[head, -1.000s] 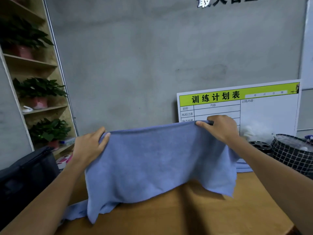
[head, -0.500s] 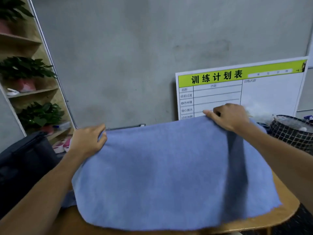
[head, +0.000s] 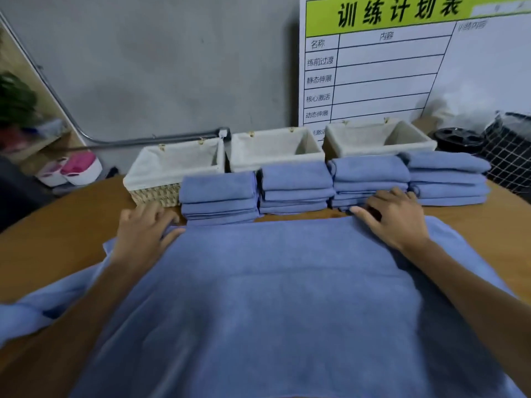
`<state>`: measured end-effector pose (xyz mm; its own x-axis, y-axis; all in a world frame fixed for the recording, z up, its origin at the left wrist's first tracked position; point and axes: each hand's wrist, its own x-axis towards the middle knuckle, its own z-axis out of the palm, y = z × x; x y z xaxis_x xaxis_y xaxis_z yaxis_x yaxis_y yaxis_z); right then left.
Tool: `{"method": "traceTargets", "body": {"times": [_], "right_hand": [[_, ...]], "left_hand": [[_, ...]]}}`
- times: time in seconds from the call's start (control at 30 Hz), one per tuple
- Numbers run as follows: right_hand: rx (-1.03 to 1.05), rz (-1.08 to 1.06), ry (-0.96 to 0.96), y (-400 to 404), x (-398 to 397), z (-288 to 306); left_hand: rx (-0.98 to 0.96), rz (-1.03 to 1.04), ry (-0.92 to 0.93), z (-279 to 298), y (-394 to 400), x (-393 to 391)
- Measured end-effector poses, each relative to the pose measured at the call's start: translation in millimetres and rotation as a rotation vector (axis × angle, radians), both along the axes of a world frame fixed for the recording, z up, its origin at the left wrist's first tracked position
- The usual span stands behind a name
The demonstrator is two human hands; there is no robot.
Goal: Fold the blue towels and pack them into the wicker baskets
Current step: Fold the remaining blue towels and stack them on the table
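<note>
A large blue towel (head: 287, 297) lies spread flat on the round wooden table (head: 57, 237) in front of me. My left hand (head: 143, 228) holds its far left corner and my right hand (head: 393, 219) grips its far right corner, both down at table level. Behind the towel stand several stacks of folded blue towels (head: 296, 188). Three wicker baskets with cream lining sit in a row behind the stacks: left (head: 152, 193), middle (head: 275, 165), right (head: 379, 150). All three look empty. A second loose blue towel (head: 34, 305) lies crumpled at my left.
A white planning board with a green header (head: 402, 67) leans on the grey wall. At the right are a black mesh basket (head: 508, 156) and a black round tray (head: 457, 139). A metal pipe (head: 158, 137), pink-white objects (head: 77, 168) and a plant shelf (head: 17, 104) are at the left.
The towel, held up in the air before, has been lowered and spread flat on the table. My view has tilted down, so the baskets and folded stacks show.
</note>
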<state>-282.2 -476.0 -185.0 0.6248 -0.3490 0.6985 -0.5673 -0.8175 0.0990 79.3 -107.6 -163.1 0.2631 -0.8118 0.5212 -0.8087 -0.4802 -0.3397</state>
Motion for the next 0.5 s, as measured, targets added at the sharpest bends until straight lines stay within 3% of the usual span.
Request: {"method": "traceTargets", "body": {"times": [0.1, 0.23, 0.4, 0.5], "right_hand": [[0.000, -0.038, -0.030, 3, -3, 0], [0.122, -0.023, 0.009, 32, -9, 12], [0.531, -0.042, 0.362, 62, -44, -5], [0.638, -0.014, 0.431, 63, -52, -3]], "left_hand": [[-0.080, 0.042, 0.096, 14, -9, -21], [-0.207, 0.053, 0.443, 13, -21, -89], [0.098, 0.180, 0.656, -37, -2, -134], [0.184, 0.228, 0.706, -32, -1, -134]]}}
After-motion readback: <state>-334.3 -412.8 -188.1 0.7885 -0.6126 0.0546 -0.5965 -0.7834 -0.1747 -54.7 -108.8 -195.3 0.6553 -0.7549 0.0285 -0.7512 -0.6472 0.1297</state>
